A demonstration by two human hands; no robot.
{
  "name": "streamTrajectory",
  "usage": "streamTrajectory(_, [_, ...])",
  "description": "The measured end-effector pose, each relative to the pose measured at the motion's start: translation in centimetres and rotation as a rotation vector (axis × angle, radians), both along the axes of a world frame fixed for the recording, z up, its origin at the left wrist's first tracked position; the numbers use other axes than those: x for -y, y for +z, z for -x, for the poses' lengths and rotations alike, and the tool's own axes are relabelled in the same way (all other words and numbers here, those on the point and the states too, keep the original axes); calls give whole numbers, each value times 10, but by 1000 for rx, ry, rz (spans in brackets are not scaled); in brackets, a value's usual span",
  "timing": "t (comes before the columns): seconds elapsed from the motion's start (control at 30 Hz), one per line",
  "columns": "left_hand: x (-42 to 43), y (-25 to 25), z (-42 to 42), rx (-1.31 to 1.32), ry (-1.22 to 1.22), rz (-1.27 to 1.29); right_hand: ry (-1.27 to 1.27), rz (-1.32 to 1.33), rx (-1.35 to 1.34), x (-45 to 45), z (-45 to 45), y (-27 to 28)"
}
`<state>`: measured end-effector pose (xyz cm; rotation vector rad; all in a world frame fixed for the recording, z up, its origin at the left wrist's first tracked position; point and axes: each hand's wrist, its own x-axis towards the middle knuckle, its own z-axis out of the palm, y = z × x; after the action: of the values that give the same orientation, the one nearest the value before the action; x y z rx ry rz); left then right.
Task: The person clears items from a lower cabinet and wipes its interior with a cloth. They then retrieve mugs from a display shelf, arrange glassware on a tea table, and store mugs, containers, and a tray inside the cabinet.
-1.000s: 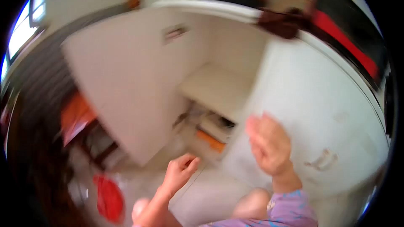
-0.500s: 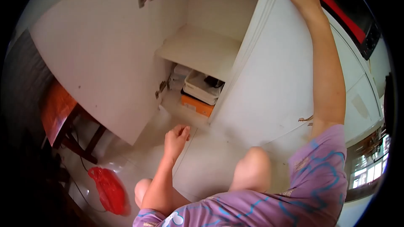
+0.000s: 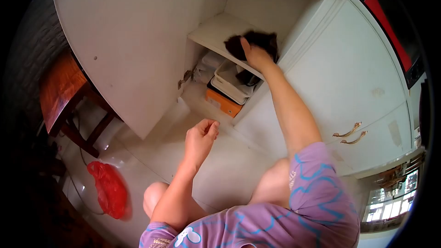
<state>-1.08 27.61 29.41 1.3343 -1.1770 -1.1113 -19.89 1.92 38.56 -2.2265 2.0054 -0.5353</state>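
Observation:
My right hand (image 3: 258, 58) reaches into the open cabinet and grips a dark, soft-looking bundle (image 3: 262, 40), blurred by motion, so its kind does not show. The bundle is at the front right part of the cabinet's middle shelf (image 3: 212, 32); whether it rests there I cannot tell. My thumb lies over its near side, while the other fingers are hidden. My left hand (image 3: 200, 140) is closed in a loose fist above the floor, in front of the cabinet, with nothing visible in it.
The cabinet door (image 3: 124, 41) stands open on the left. Below the shelf are a white plastic basket (image 3: 227, 82) and an orange box (image 3: 223, 103). A wooden stool (image 3: 64, 87) and a red plastic bag (image 3: 109, 190) are at left. Gold handles (image 3: 348, 131) stick out at right.
My right hand has come down from the cabinet top to the middle shelf with the dark bundle. My left hand stays closed in about the same place. The view has shifted slightly.

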Motion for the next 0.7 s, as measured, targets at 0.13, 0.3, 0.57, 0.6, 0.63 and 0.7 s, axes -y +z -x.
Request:
streamTrajectory(0.13, [-7, 36, -51, 304, 419, 608, -120, -186, -128, -35, -14, 16])
streamTrajectory(0.3, [12, 118, -157, 423, 1043, 1024, -414, -175, -223, -2, -33, 5])
streamTrajectory(0.57, [72, 138, -211, 34, 739, 687, -755, -109, -99, 66, -21, -3])
streamTrajectory(0.6, [71, 140, -205, 140, 810, 729, -820, -48, -114, 78, -13, -8])
streamTrajectory(0.63, [74, 138, -210, 145, 815, 744, -770, -187, -19, 75, -10, 10])
streamTrajectory(0.7, [81, 131, -220, 56, 820, 756, -887, -8, -162, 121, 14, -14])
